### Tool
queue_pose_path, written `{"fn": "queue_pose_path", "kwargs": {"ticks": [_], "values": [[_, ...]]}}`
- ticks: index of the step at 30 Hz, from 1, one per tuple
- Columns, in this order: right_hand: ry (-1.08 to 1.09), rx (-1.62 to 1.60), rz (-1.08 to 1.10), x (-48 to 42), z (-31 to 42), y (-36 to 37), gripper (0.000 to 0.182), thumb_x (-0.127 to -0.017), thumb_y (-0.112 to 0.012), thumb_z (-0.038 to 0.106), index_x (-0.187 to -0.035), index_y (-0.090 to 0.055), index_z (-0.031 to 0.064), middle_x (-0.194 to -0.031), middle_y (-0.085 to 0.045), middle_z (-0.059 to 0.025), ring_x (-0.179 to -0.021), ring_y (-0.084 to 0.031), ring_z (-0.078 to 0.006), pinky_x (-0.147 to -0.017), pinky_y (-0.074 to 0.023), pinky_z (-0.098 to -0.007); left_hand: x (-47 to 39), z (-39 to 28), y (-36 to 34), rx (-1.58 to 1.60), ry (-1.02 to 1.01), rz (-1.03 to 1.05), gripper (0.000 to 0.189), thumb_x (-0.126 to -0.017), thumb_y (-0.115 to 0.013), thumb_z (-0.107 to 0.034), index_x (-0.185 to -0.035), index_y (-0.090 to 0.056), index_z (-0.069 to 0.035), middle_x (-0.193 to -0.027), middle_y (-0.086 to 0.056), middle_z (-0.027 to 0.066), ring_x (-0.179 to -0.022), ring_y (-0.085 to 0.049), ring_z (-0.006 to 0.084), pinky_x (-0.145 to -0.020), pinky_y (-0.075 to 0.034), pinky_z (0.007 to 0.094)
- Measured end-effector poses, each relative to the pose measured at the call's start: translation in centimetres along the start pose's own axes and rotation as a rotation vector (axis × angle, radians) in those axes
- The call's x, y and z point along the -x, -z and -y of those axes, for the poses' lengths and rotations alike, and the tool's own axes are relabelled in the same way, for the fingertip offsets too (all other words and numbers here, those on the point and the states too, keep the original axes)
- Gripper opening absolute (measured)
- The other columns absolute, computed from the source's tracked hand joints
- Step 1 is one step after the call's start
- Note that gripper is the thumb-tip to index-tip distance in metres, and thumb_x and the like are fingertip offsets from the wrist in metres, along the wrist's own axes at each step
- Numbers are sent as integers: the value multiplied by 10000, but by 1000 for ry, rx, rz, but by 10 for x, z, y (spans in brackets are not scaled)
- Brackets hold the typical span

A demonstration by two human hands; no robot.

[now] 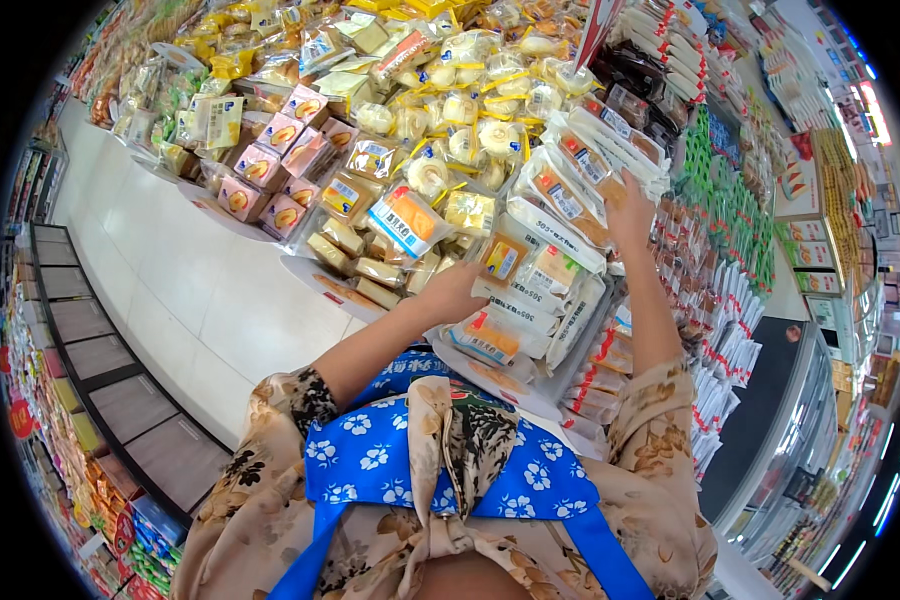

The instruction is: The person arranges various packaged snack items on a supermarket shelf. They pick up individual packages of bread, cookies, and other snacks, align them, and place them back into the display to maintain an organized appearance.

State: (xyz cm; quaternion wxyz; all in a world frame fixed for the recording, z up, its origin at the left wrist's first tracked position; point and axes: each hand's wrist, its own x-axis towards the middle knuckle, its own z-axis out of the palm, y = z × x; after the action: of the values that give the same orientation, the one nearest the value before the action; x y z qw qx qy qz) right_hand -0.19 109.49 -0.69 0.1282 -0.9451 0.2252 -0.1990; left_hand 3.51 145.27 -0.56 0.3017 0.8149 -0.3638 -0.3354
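A large store display of wrapped baked goods lies before me. My left hand (456,294) is over the near edge of the display, its fingers beside a packaged cake with a yellow label (502,259); whether it touches that pack is unclear. Farther up and right, my right hand (630,214) has its fingers at the right end of a white-wrapped bread pack (586,163). Another such bread pack (561,196) lies just below it. Between my hands are flat white packs (544,274). A clear and blue bread pack (407,223) lies up and left of my left hand.
Pink boxes (259,163) and round, yellow-trimmed wrapped pastries (461,142) fill the display's left and middle. Red-banded packs (671,277) and green-wrapped items (727,210) lie right. A tiled floor (172,247) runs at left beside a black-framed low unit (120,360). A glass-sided case (787,427) stands right.
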Motion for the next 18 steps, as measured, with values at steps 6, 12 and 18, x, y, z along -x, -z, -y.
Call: {"fn": "queue_pose_path", "kwargs": {"ticks": [6,12,18], "values": [[590,135,175,32,40,6,565,-790,-688,130,-1325,-530,216,-1272,-592,-113,-1187,-509,-324,-1081,-310,-458,-61,-11,-52,-204,176,-160,950,-731,-775,-342,-1434,-243,12,-1257,-474,261,-1163,-493,419,-966,-439,456],[440,169,138,19,18,-6,493,-820,-573,1,-1263,-593,218,-1282,-584,-108,-1170,-506,-316,-1069,-298,-480,-77,-27,-55,-398,228,-221,977,-686,-790,-312,-1437,-239,-19,-1197,-490,218,-1148,-487,371,-940,-443,457],[314,-88,185,34,16,-3,457,-799,-607,31,-1242,-583,139,-1160,-633,-153,-1120,-525,-394,-1036,-339,-515,-71,-12,-26,-93,165,-29,997,-614,-780,-238,-1446,-264,-50,-1206,-530,246,-1138,-522,389,-964,-440,410]]}}
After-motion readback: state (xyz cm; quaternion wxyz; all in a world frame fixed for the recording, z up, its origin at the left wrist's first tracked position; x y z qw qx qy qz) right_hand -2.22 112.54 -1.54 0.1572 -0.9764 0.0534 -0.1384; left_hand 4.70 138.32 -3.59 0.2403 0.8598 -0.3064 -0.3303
